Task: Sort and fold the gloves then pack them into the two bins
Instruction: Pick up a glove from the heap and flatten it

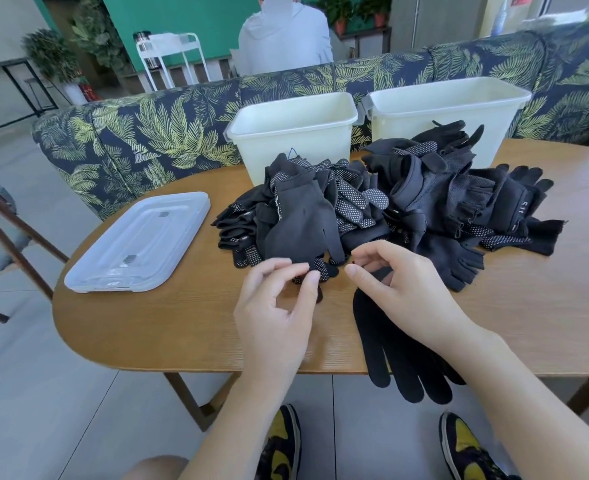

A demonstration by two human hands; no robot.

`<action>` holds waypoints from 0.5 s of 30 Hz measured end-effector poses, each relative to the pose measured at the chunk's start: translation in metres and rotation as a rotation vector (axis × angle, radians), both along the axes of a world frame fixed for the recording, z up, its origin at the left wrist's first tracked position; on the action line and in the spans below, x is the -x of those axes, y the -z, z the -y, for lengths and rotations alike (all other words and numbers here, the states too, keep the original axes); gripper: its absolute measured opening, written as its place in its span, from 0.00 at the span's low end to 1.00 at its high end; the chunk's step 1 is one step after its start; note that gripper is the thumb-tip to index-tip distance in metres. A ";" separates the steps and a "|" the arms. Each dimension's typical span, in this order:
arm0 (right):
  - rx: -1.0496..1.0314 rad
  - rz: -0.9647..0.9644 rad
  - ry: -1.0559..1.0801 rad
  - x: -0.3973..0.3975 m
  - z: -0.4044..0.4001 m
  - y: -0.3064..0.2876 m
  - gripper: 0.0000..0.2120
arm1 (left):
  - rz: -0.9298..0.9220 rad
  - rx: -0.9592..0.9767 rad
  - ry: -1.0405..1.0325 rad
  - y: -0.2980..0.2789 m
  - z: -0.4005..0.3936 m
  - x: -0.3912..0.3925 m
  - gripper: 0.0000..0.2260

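- Head view: big messy pile of black gloves (383,202) in the middle of the wooden table (168,327), some plain knit, some with white grip dots, a few chunkier fingerless ones on the right side.
- Two white bins behind the pile, touching its far edge: left bin (293,133) and right bin (449,109), side by side, both open on top.
- Clear plastic lid (140,242) lies flat on the table left of the pile, well apart from the bins.
- Left hand (275,313) is at the near edge of the pile, thumb and fingertips pinching the tip of a dotted glove (324,270).
- Right hand (400,289) has fingers loosely curled over the cuff end of a flat black glove (390,351); can't tell if it's really gripping it. That glove's fingers hang over the table's near edge.
- Leaf-print sofa (147,133) behind the table, a person in a grey hoodie (286,39) beyond it, yellow-black sneakers (466,448) down below.
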State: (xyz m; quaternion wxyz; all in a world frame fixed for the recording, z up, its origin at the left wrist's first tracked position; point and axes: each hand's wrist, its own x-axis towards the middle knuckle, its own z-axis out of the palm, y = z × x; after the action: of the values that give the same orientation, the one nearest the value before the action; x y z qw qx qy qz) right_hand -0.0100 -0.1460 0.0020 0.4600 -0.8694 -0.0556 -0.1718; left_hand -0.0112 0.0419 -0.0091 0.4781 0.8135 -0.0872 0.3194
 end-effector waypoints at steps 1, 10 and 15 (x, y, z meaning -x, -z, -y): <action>0.013 -0.001 0.003 -0.002 0.000 0.000 0.11 | 0.007 -0.006 -0.012 -0.002 -0.001 -0.007 0.06; 0.018 -0.030 0.013 -0.011 0.007 -0.008 0.11 | -0.194 0.028 0.033 -0.019 -0.001 -0.065 0.08; -0.052 -0.022 0.053 -0.013 0.018 -0.010 0.09 | -0.206 -0.028 0.036 -0.021 -0.003 -0.075 0.06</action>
State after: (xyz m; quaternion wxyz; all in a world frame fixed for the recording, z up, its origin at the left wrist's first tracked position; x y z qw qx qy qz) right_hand 0.0034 -0.1641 0.0120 0.4785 -0.8600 -0.0232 -0.1757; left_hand 0.0635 0.0454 0.0118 0.4789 0.8469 -0.0564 0.2243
